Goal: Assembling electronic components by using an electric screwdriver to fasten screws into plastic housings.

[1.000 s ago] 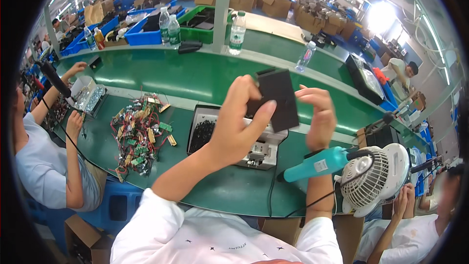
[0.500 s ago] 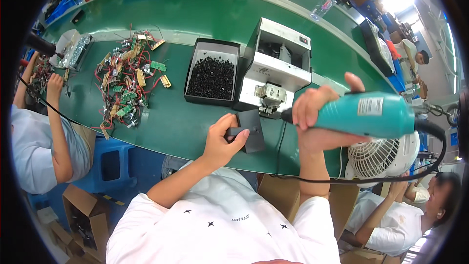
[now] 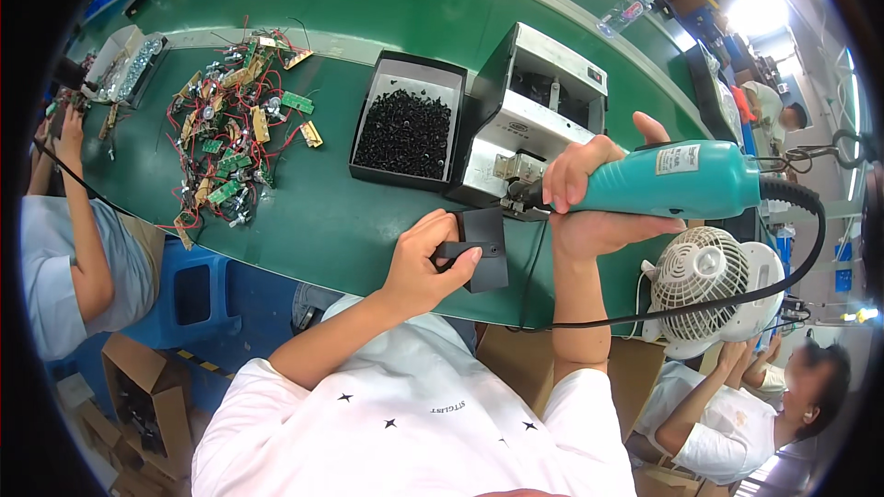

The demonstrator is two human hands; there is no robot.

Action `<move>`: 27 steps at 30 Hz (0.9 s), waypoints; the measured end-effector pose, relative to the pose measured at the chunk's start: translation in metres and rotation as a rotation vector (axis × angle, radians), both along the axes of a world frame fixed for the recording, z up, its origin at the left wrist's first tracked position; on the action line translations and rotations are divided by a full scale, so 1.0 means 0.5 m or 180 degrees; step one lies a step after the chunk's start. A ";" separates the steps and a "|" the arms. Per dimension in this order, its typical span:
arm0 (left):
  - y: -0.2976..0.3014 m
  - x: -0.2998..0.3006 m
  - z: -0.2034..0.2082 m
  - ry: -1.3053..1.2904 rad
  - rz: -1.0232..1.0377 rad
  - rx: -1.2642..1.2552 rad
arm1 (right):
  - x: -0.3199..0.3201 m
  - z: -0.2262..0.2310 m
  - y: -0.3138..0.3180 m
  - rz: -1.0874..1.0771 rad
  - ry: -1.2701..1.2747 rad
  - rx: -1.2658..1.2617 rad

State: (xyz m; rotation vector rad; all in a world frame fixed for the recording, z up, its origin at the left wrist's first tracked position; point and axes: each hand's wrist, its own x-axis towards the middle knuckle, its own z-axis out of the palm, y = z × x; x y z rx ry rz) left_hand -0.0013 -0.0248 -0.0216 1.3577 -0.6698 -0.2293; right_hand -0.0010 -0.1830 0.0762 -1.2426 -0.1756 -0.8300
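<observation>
My left hand [image 3: 425,267] is closed round a black plastic housing [image 3: 485,253], thumb pressed on its near side, just above the bench front. A small dark hole or screw shows on the housing's face. My right hand [image 3: 589,186] grips a teal electric screwdriver [image 3: 686,179], held nearly level with its nose pointing left. That nose meets the outlet of a white and black screw feeder [image 3: 520,129]; whether it touches is hidden by my fingers. Left of the feeder, a black box [image 3: 405,66] holds many small black screws [image 3: 403,133].
Wired circuit boards [image 3: 241,133] lie heaped on the green bench [image 3: 322,221]. A white fan [image 3: 704,281] stands at the right, behind the screwdriver's black cable [image 3: 700,310]. One person [image 3: 69,258] works at left, another [image 3: 727,414] at right. A blue stool [image 3: 193,294] stands below.
My right hand has moved the screwdriver slightly left, bringing its nose to the feeder outlet. The left hand still holds the housing, turned slightly. The whole view has shifted a little.
</observation>
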 end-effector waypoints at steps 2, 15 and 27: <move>-0.002 0.000 -0.001 -0.0013 -0.0019 -0.0020 | -0.001 -0.001 -0.003 0.0053 -0.0019 -0.0002; 0.002 0.002 0.002 0.0013 0.0010 0.0065 | -0.062 0.068 0.061 0.0770 -0.0148 0.0768; 0.000 -0.003 0.011 0.0162 0.0065 0.0054 | -0.060 0.052 0.064 0.0777 0.0102 0.0160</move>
